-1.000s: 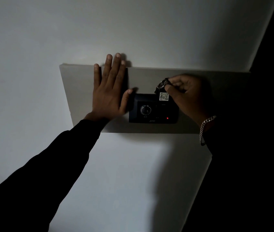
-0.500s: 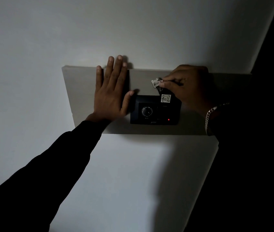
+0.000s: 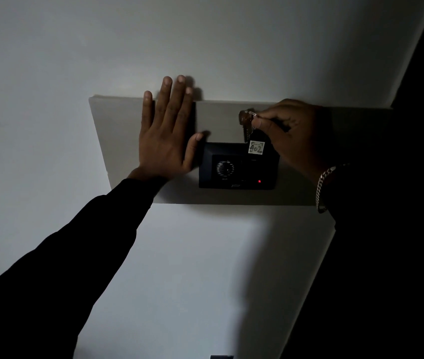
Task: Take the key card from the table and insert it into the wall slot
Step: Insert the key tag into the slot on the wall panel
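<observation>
A: Where is the key card [image 3: 256,147] now?

B: Just right of the frame's centre, its labelled tag at the top edge of the dark wall unit [image 3: 238,167], with a key [image 3: 246,123] dangling above it. The right hand [image 3: 291,130] has it pinched, fingertips closed on the top end.

A: And the left hand [image 3: 165,136]?

B: Spread flat on the pale panel [image 3: 117,130], holding nothing.

A: How will it handle?

B: Light and stiff, probably (the key may swing). Best pinched by the upper edge.
</observation>
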